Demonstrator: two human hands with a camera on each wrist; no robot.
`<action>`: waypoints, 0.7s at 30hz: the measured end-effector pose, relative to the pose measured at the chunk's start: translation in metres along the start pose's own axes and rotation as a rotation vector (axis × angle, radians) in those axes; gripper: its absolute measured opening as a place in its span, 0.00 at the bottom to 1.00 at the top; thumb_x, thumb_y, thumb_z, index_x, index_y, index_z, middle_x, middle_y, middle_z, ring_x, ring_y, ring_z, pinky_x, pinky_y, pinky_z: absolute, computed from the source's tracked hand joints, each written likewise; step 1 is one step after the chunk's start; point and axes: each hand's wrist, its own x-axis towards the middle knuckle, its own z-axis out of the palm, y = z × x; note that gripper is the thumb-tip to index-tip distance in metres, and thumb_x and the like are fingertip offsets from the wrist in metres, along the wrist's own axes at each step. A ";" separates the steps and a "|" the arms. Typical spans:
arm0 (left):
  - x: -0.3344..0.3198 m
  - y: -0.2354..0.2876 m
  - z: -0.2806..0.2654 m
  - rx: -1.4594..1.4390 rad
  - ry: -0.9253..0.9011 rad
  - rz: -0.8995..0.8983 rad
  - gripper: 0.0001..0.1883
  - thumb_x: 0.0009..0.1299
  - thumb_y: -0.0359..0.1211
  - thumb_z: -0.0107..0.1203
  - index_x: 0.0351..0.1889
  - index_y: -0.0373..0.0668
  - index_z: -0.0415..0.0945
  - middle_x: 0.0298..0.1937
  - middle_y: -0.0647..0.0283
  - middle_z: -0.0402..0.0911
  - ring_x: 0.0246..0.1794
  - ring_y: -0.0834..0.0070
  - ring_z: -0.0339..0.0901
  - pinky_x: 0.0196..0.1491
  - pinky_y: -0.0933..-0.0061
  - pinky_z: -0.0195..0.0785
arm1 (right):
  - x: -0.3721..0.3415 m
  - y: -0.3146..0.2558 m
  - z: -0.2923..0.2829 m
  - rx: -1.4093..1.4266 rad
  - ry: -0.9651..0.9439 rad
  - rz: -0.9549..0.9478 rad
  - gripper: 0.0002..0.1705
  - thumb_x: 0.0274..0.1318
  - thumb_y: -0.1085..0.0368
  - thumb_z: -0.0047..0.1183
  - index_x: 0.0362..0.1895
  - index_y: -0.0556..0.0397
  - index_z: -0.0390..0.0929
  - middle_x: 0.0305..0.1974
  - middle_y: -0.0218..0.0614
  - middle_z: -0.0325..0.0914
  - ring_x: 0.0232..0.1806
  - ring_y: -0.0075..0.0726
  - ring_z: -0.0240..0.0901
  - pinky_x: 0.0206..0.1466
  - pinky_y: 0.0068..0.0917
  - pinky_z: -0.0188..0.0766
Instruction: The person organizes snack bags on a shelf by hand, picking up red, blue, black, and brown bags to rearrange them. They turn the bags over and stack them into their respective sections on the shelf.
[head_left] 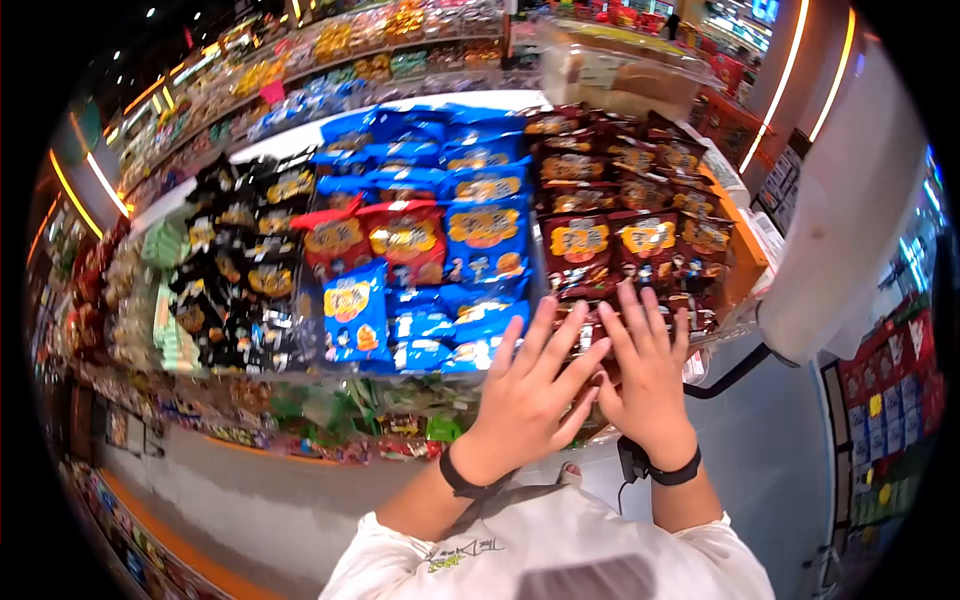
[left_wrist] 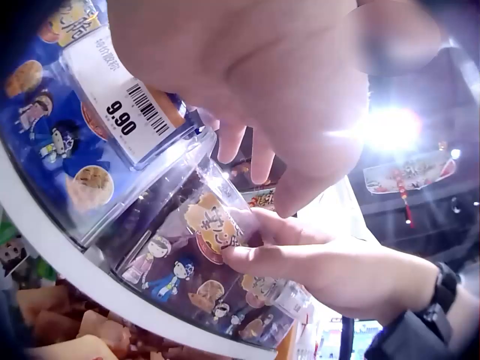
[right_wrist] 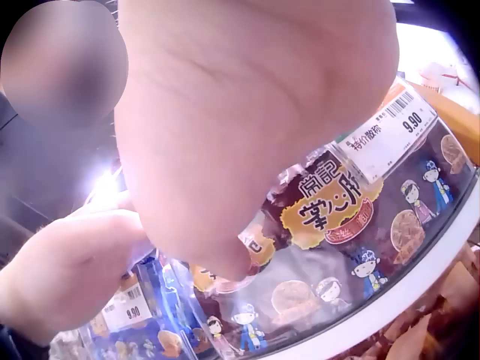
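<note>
My left hand (head_left: 540, 385), fingers spread and straight, hovers over the front edge of the bin at the brown snack packets (head_left: 578, 245). Beside it, my right hand (head_left: 645, 375) also spreads its fingers over the front brown packets, the two thumbs close together. Neither hand grips anything. In the right wrist view, a brown packet (right_wrist: 330, 199) with a yellow label shows behind the bin's clear front wall, partly covered by my right hand (right_wrist: 247, 135). The left wrist view shows my right hand (left_wrist: 322, 262) near the brown packets and my left hand (left_wrist: 255, 82) above them.
Blue packets (head_left: 485, 230) fill the middle section, with two red packets (head_left: 405, 240) on top. Black packets (head_left: 270, 280) lie further left. A price tag (left_wrist: 124, 105) reading 9.90 hangs on the bin front. A cardboard box (head_left: 625, 85) stands behind; a white post (head_left: 850, 200) rises at right.
</note>
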 end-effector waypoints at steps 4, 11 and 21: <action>-0.014 -0.001 -0.006 -0.104 0.057 0.076 0.31 0.70 0.39 0.72 0.73 0.52 0.80 0.85 0.54 0.71 0.88 0.44 0.61 0.87 0.32 0.25 | -0.020 -0.017 0.010 0.094 0.021 0.065 0.49 0.60 0.57 0.65 0.86 0.45 0.65 0.90 0.53 0.50 0.92 0.62 0.41 0.89 0.74 0.25; -0.080 0.011 -0.007 -0.311 0.205 0.170 0.22 0.63 0.28 0.77 0.55 0.47 0.85 0.59 0.60 0.88 0.56 0.60 0.87 0.56 0.56 0.78 | -0.082 0.004 0.019 0.376 0.082 -0.259 0.42 0.60 0.61 0.68 0.79 0.45 0.73 0.86 0.51 0.60 0.89 0.64 0.51 0.89 0.70 0.37; -0.215 0.052 -0.037 -0.075 0.336 -0.475 0.09 0.65 0.23 0.73 0.41 0.40 0.85 0.50 0.54 0.89 0.48 0.60 0.88 0.54 0.62 0.82 | -0.087 -0.010 0.037 0.798 0.225 -0.323 0.23 0.51 0.70 0.70 0.54 0.51 0.85 0.59 0.45 0.82 0.59 0.58 0.80 0.64 0.53 0.76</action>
